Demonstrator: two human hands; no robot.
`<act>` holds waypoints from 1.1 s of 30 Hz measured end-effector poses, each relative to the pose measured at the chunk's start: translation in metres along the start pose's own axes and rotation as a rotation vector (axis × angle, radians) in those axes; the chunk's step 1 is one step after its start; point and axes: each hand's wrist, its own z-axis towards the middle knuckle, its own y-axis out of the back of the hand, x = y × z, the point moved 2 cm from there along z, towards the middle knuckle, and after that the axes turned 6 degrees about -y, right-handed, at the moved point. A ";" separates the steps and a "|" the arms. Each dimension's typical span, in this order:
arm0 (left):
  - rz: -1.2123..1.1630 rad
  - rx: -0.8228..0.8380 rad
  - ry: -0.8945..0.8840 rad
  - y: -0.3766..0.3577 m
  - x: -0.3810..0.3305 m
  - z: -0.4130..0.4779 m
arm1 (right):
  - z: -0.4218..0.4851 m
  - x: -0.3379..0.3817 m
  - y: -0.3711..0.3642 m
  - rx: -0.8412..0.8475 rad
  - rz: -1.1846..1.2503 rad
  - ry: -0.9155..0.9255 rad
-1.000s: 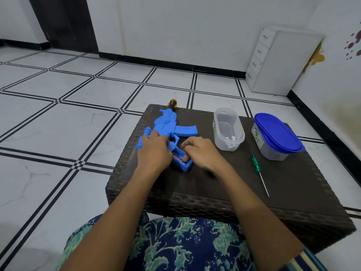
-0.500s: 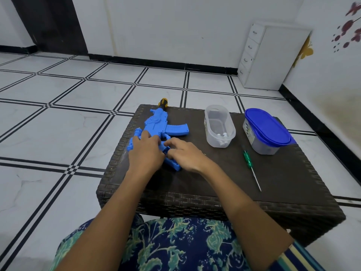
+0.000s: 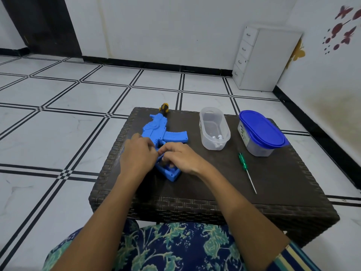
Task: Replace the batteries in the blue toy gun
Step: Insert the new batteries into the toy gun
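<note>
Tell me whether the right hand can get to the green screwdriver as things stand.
Probably yes. The right hand is at the blue toy gun, and the green screwdriver lies just to its right on the table, with nothing between them.

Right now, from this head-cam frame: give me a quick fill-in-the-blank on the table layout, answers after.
1. Both the left hand and the right hand are on the toy gun, whose muzzle points ____ from the person.
2. The screwdriver on the table has a ____ handle.
3. The clear container beside the gun has no ____.
4. The other container sits to the ____ of the clear one.
Missing words: away; green; lid; right.
</note>
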 end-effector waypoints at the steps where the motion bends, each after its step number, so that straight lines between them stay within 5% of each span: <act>1: -0.014 -0.002 -0.004 0.000 0.001 0.000 | -0.001 0.000 0.002 0.019 -0.003 0.008; 4: 0.004 0.035 -0.016 -0.002 0.005 0.001 | -0.002 -0.006 0.019 -0.095 -0.037 0.041; 9: 0.044 0.077 0.013 -0.001 0.006 0.005 | -0.002 -0.013 0.090 -0.680 -0.332 -0.168; 14: 0.084 0.066 0.028 -0.002 0.002 0.004 | 0.023 -0.023 0.122 -0.498 -0.653 -0.512; 22: 0.116 0.060 0.036 -0.001 -0.001 0.005 | 0.053 -0.034 0.119 -0.444 -0.875 -0.513; 26: 0.121 0.054 0.028 0.000 -0.002 0.003 | 0.051 -0.047 0.126 -0.555 -0.729 -0.409; 31: 0.114 0.055 0.025 0.003 -0.003 0.001 | 0.010 -0.031 0.136 -0.851 -0.134 -0.090; 33: 0.110 0.061 0.029 0.003 -0.004 0.002 | -0.013 -0.015 0.128 -0.811 0.193 0.003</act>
